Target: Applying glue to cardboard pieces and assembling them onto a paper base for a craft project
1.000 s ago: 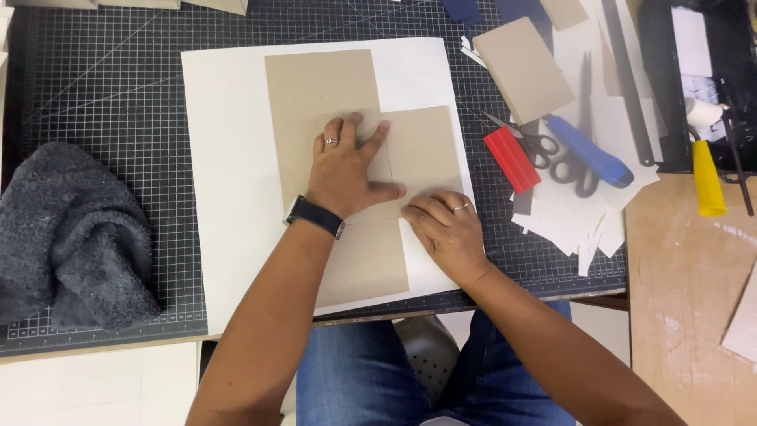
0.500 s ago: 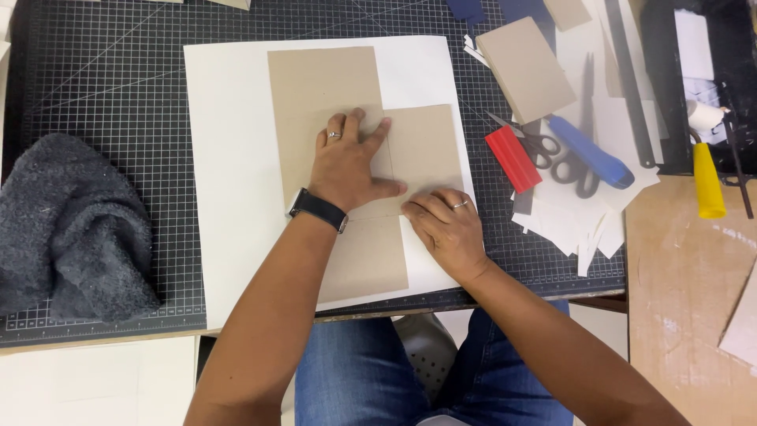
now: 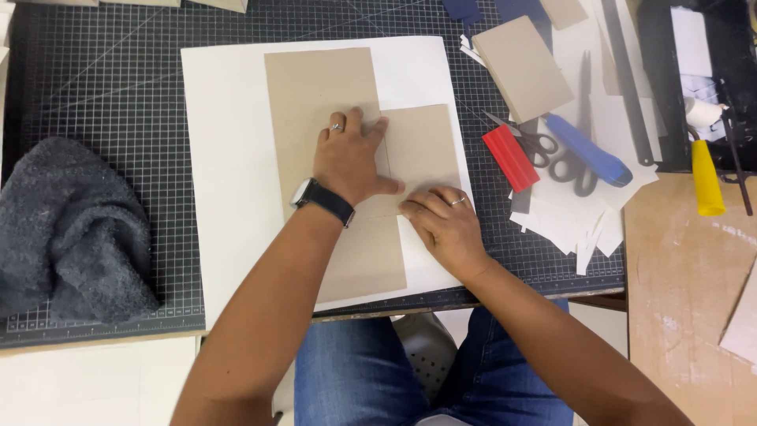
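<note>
A large white sheet (image 3: 229, 173) lies on the black gridded cutting mat (image 3: 102, 87). On the sheet rest a tall tan cardboard piece (image 3: 315, 87) and a smaller tan cardboard piece (image 3: 422, 146) set against its right edge. My left hand (image 3: 347, 158), with a ring and a dark wristwatch, presses flat over the seam between the two pieces. My right hand (image 3: 443, 221), also ringed, rests with curled fingers on the lower edge of the smaller piece, fingertips touching the board. Neither hand lifts anything.
A grey woolly cloth (image 3: 67, 229) sits at the mat's left. To the right lie a red tool (image 3: 510, 158), black scissors (image 3: 552, 154), a blue-handled tool (image 3: 587, 150), a loose tan board (image 3: 522, 67), white paper scraps (image 3: 568, 225) and a yellow-handled tool (image 3: 706, 177).
Both hands stay pressed on the cardboard in nearly the same places. My left fingers have drawn slightly closer together. The view shifted a little.
</note>
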